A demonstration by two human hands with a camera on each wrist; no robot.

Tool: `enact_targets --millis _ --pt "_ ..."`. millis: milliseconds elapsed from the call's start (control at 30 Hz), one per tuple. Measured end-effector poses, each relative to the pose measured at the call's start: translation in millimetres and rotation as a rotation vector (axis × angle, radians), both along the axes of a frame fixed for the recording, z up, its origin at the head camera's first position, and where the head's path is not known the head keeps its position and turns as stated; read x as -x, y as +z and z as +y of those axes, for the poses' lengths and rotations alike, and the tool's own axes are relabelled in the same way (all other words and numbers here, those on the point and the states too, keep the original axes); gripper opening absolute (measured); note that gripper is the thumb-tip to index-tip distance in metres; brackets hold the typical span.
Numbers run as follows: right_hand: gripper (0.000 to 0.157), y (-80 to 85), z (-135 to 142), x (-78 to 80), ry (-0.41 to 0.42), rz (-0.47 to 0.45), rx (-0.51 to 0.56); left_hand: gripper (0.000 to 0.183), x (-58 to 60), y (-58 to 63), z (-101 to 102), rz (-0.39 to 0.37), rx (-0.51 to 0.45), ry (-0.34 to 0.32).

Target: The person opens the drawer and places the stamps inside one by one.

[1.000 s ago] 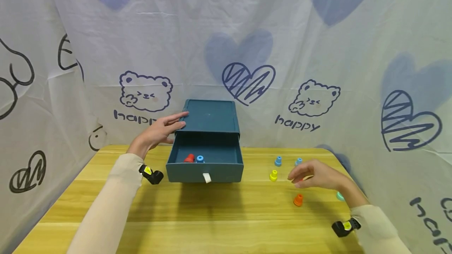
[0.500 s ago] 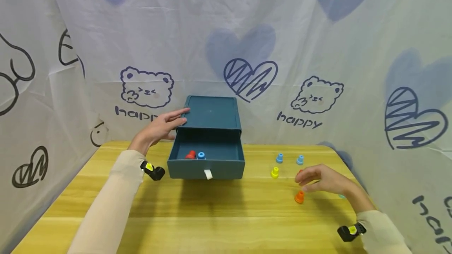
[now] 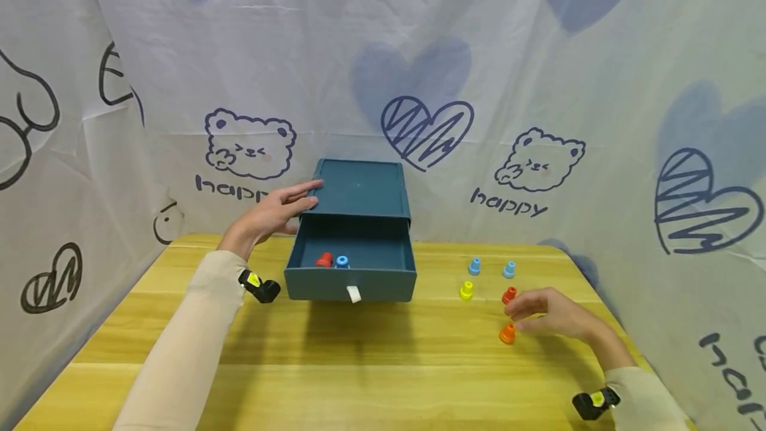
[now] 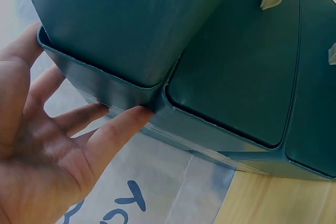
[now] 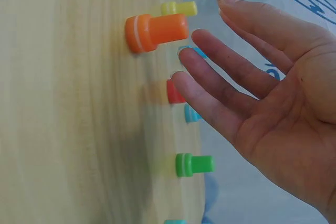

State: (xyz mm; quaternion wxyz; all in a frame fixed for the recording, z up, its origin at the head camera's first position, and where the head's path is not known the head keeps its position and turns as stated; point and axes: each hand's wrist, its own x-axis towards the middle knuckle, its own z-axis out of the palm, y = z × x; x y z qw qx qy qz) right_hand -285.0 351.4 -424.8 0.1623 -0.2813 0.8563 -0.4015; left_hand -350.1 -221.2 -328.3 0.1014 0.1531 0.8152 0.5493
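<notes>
My left hand (image 3: 272,215) rests against the left side of a dark teal drawer box (image 3: 362,188), fingers extended along its top edge. In the left wrist view its fingertips touch the casing beside the pulled-out drawer. That open drawer (image 3: 352,285) has a white tab and holds a red peg-like piece (image 3: 324,259) and a blue one (image 3: 342,262), each partly hidden by the front. My right hand (image 3: 553,314) hovers with relaxed, parted fingers and holds nothing. Its thumb is close beside an orange stepped plastic piece (image 3: 507,334); a red piece (image 3: 509,294) stands by its fingertips.
Two light blue pieces (image 3: 475,266) and a yellow piece (image 3: 466,290) stand farther back on the wooden table (image 3: 359,391). A green piece (image 5: 195,164) shows in the right wrist view. Printed white cloth (image 3: 419,32) hangs behind and at both sides.
My right hand has moved right and nearer to me, from over the red piece to beside the orange one. The red piece is uncovered. My left hand stays on the box.
</notes>
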Motion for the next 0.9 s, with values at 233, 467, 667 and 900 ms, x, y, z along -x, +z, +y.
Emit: enact_targets --millis 233,467,667,900 --pt "0.039 -10.8 2.8 -0.3 -0.032 -0.055 0.045 0.066 -0.4 -0.5 0.2 0.007 0.008 -0.003" --pt "0.04 -19.2 4.0 2.8 -0.069 -0.087 0.031 0.065 -0.1 0.1 -0.3 0.008 0.007 -0.007" --pt "0.041 -22.9 5.2 5.4 -0.068 -0.105 0.02 0.065 1.1 -0.2 -0.8 0.006 -0.005 -0.006" --pt "0.041 -22.7 3.6 5.6 -0.059 -0.109 -0.01 0.065 1.8 -1.0 -0.2 0.003 -0.01 -0.004"
